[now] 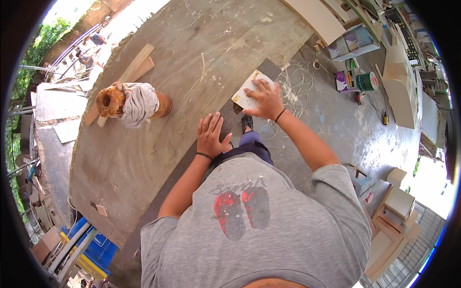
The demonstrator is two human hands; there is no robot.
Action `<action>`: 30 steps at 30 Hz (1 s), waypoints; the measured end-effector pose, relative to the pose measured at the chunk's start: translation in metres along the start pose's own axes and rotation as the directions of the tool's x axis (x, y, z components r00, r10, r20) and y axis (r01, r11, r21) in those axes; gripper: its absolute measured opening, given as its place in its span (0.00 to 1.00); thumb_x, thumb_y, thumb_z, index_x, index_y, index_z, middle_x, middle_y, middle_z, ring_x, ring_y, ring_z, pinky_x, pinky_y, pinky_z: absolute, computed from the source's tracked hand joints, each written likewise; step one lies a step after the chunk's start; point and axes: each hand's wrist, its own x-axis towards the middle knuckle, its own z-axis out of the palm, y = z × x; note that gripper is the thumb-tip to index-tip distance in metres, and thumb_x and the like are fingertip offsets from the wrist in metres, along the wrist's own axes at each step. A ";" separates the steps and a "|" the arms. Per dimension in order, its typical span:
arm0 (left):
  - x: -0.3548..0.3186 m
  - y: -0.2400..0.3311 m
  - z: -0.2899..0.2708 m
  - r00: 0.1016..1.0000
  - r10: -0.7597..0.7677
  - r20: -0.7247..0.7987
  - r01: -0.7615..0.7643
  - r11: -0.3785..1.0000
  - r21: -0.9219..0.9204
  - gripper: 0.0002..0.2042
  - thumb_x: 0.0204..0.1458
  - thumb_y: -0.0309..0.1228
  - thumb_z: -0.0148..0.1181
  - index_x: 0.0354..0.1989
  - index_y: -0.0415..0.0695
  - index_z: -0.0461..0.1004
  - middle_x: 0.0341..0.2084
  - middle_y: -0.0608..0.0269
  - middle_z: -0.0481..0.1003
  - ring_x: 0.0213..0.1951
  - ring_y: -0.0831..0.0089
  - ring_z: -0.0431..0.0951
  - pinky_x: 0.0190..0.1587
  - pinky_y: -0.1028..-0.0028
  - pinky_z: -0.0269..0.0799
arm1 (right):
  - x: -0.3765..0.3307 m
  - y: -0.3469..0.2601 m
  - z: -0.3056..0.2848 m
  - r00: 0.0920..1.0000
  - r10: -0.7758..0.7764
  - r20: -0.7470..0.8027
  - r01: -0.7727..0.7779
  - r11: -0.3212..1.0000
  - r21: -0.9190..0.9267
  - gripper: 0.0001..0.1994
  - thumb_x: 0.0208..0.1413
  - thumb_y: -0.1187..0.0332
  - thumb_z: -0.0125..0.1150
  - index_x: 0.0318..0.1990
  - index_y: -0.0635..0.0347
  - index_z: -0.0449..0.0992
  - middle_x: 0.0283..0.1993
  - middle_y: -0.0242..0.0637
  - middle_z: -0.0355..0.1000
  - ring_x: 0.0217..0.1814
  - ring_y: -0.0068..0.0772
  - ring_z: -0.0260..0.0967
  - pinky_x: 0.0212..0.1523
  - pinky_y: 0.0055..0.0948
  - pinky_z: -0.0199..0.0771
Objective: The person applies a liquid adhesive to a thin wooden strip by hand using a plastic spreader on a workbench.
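Resting spread right hand (264,101) on white board (240,98), one o'clock | laying left hand (209,137), fingers slightly parted, on table (206,62) | near brown cylinder (164,104), ten o'clock

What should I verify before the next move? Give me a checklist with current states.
1. Right hand touching the white piece: ok, fingers spread over it.
2. Left hand apart from the white piece: ok, at the table edge.
3. Cloth-wrapped brown cylinder away from both hands: ok.
4. Floor beside the table free of loose strands: not ok, pale loops lie there.
5. White piece's underside: cannot tell, hidden.
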 end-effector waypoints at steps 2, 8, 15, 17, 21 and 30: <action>0.000 0.000 0.000 1.000 -0.004 0.002 0.004 1.000 0.005 0.29 0.49 0.46 0.63 0.57 0.40 0.72 0.64 0.58 0.65 0.67 0.55 0.59 0.70 0.52 0.46 | -0.004 0.005 0.005 1.000 0.010 0.012 -0.010 1.000 -0.010 0.37 0.37 0.32 0.64 0.55 0.38 0.78 0.65 0.39 0.63 0.70 0.42 0.54 0.59 0.71 0.50; -0.001 0.000 -0.001 1.000 0.001 -0.002 -0.001 1.000 0.011 0.29 0.49 0.46 0.63 0.56 0.40 0.72 0.64 0.58 0.65 0.67 0.55 0.59 0.69 0.53 0.47 | 0.000 0.003 -0.028 0.989 0.035 0.145 -0.028 0.998 -0.047 0.36 0.38 0.32 0.64 0.55 0.39 0.78 0.65 0.39 0.63 0.70 0.42 0.55 0.58 0.73 0.51; 0.000 -0.001 0.001 1.000 0.001 -0.004 -0.001 1.000 0.018 0.29 0.48 0.46 0.63 0.56 0.40 0.72 0.64 0.58 0.65 0.66 0.55 0.59 0.69 0.53 0.47 | 0.011 0.012 -0.013 0.994 0.037 0.101 -0.034 0.999 -0.034 0.35 0.39 0.33 0.64 0.55 0.39 0.78 0.66 0.38 0.62 0.70 0.42 0.55 0.59 0.77 0.49; 0.000 0.001 0.001 1.000 -0.012 -0.006 0.012 1.000 0.006 0.29 0.48 0.46 0.63 0.56 0.40 0.72 0.64 0.58 0.65 0.66 0.55 0.59 0.69 0.52 0.48 | 0.008 0.015 -0.013 0.993 0.031 0.117 -0.028 0.999 -0.030 0.35 0.39 0.34 0.64 0.55 0.39 0.78 0.66 0.39 0.63 0.70 0.42 0.55 0.58 0.77 0.50; 0.000 -0.002 0.003 1.000 0.009 -0.009 -0.009 1.000 0.028 0.30 0.49 0.46 0.63 0.57 0.41 0.72 0.65 0.58 0.65 0.67 0.55 0.59 0.69 0.52 0.48 | 0.014 0.019 -0.036 0.976 0.052 0.212 -0.041 0.998 -0.055 0.35 0.39 0.34 0.63 0.55 0.40 0.78 0.65 0.40 0.64 0.70 0.43 0.55 0.58 0.76 0.50; -0.001 -0.001 0.003 1.000 -0.012 -0.009 0.012 1.000 0.015 0.29 0.48 0.47 0.62 0.56 0.40 0.73 0.65 0.60 0.64 0.67 0.57 0.59 0.70 0.53 0.46 | 0.010 0.056 -0.001 0.999 -0.003 0.050 0.003 1.000 0.000 0.38 0.39 0.33 0.65 0.58 0.39 0.76 0.67 0.39 0.62 0.71 0.43 0.53 0.60 0.73 0.51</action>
